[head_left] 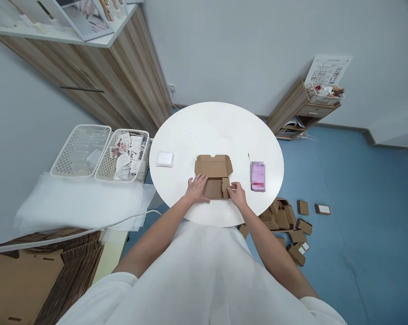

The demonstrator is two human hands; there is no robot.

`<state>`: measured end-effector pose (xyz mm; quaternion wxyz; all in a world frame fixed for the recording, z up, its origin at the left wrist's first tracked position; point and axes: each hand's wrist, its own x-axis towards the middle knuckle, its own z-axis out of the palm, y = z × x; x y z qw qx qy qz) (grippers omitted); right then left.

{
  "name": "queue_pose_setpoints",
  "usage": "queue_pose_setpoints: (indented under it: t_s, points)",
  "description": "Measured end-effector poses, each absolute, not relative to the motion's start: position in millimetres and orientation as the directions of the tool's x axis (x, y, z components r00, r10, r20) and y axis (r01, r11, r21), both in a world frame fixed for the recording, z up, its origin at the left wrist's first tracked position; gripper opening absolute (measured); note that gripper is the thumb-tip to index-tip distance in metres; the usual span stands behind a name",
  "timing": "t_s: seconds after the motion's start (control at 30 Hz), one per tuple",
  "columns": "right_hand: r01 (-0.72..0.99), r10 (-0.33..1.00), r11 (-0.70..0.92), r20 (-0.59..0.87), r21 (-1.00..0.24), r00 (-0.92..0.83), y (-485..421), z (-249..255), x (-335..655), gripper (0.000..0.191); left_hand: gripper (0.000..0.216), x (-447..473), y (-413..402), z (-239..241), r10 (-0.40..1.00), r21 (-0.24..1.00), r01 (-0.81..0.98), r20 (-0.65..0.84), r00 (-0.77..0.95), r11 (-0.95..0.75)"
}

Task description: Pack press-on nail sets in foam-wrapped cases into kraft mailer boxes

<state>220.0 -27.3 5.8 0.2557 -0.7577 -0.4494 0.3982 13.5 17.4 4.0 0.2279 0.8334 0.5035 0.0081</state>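
A brown cardboard mailer box (pixel 214 168) lies partly folded near the front of the round white table, its lid flap laid back away from me. My left hand (pixel 197 188) rests over the box's left side with its fingers spread. At the box's right end, my right hand (pixel 236 194) pinches the edge by the folded side flap (pixel 226 188) between thumb and fingers. A small white packet (pixel 165 159) lies to the left on the table. On the right is a phone (pixel 258 176) with a lit, blurred-out pink and purple screen.
The round table (pixel 213 124) stands before a wall. At left are white baskets (pixel 104 169), translucent sheets (pixel 82 203) and stacked flat cardboard (pixel 24 275). Folded boxes (pixel 281 216) lie on the blue floor at right. A wooden cabinet (pixel 88 76) and small shelf (pixel 292 101) stand behind.
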Motion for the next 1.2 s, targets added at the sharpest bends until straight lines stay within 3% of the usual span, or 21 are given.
queue_pose_setpoints:
  t_s: [0.2, 0.3, 0.43, 0.6, 1.03, 1.2]
  points:
    - [0.649, 0.873, -0.48, -0.396, -0.59, 0.285, -18.0, -3.7, 221.5, 0.016, 0.106, 7.6, 0.5, 9.3, 0.883, 0.396, 0.83, -0.091, 0.461, -0.393]
    - [0.693, 0.872, -0.473, -0.401, -0.544, 0.281, -17.0, -6.1, 220.5, 0.011, 0.091, -3.8, -15.6, 5.4, 0.942, 0.471, 0.833, -0.01, 0.334, -0.29]
    - [0.723, 0.858, -0.487, -0.424, -0.491, 0.29, -16.0, -8.5, 219.7, 0.014, 0.058, -15.3, -26.9, -8.0, 0.981, 0.661, 0.75, -0.161, 0.107, 0.026]
    - [0.719, 0.834, -0.518, -0.459, -0.463, 0.305, -13.7, -11.2, 218.0, 0.016, 0.028, -13.7, -22.8, -16.8, 0.945, 0.747, 0.64, -0.312, 0.1, 0.179]
    - [0.657, 0.844, -0.523, -0.435, -0.543, 0.314, -16.8, -13.0, 217.0, 0.01, 0.022, -13.0, -13.4, -19.5, 0.929, 0.762, 0.598, -0.362, 0.073, 0.25]
    - [0.556, 0.812, -0.581, -0.478, -0.595, 0.336, -28.0, -5.7, 221.7, 0.024, 0.029, -15.0, -11.4, -12.4, 0.905, 0.77, 0.581, -0.406, 0.128, 0.264]
